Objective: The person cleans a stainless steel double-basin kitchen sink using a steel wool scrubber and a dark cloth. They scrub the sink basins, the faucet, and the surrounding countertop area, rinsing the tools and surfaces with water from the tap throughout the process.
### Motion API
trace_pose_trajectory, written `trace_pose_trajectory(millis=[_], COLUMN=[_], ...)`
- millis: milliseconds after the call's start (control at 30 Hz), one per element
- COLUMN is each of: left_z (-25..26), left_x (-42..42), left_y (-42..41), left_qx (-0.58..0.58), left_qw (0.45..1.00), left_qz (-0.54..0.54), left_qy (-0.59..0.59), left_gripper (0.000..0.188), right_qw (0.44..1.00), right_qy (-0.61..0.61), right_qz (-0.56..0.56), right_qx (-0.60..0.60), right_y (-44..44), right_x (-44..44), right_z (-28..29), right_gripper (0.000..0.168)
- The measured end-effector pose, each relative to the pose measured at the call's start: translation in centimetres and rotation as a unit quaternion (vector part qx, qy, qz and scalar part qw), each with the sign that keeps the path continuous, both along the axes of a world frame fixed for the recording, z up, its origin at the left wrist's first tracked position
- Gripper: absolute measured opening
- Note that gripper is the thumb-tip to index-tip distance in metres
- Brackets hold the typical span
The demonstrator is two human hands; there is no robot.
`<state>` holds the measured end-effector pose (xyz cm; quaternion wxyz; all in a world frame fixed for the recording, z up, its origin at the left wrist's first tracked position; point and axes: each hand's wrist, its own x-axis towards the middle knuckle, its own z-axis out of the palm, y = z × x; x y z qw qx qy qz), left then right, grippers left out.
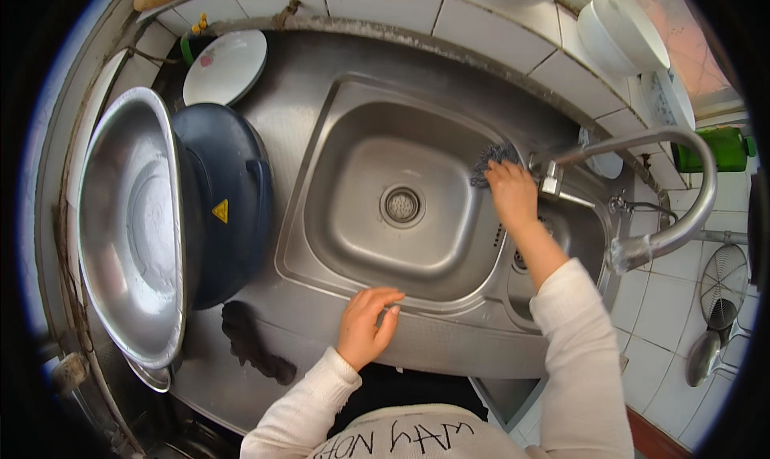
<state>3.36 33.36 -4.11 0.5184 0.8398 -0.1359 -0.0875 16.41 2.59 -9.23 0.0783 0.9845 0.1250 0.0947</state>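
My right hand [514, 197] holds a dark grey scrubbing cloth or scourer [490, 164] against the upper right wall of the stainless steel sink basin [361, 158]. Its fingertips are pressed on the scourer, which is partly hidden under them. My left hand [368, 326] rests by the front rim of the basin, thumb and fingers apart, with nothing in it. In the middle of the basin floor lies the drain strainer [402, 205]. The curved metal faucet [701, 158] arches to the right of my right hand, its spout pointing over the sink's right side.
On the left stand a large metal basin [135, 236] and a dark blue lid [231, 248], with white plates [225, 68] behind. A dark wet cloth [252, 341] lies at front left. White bowls [619, 31] and a green bottle [713, 149] stand at right; a wire skimmer [722, 278] hangs there.
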Motion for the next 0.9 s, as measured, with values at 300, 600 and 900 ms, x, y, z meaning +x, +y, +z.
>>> trace_pose_trajectory(millis=[300,600,900], left_z=[-0.2,-1.2,-0.1], left_x=[-0.5,-0.4,0.1], left_y=[-0.3,0.9,0.2], left_qx=[0.001,0.009,0.0], left_qw=[1.0,0.998,0.996], left_qz=[0.008,0.058,0.07], left_qy=[-0.01,-0.029,-0.055], left_gripper=[0.015,0.015,0.014], right_qw=[0.819,0.934,0.907], right_qy=[0.559,0.11,0.181], right_qz=[0.054,0.146,0.172], right_qx=[-0.113,-0.307,-0.34], right_y=[5.3,5.5,7.9], right_x=[-5.6,7.7,10.0], right_z=[-3.7,-2.8,-3.3], right_gripper=[0.025,0.039,0.04])
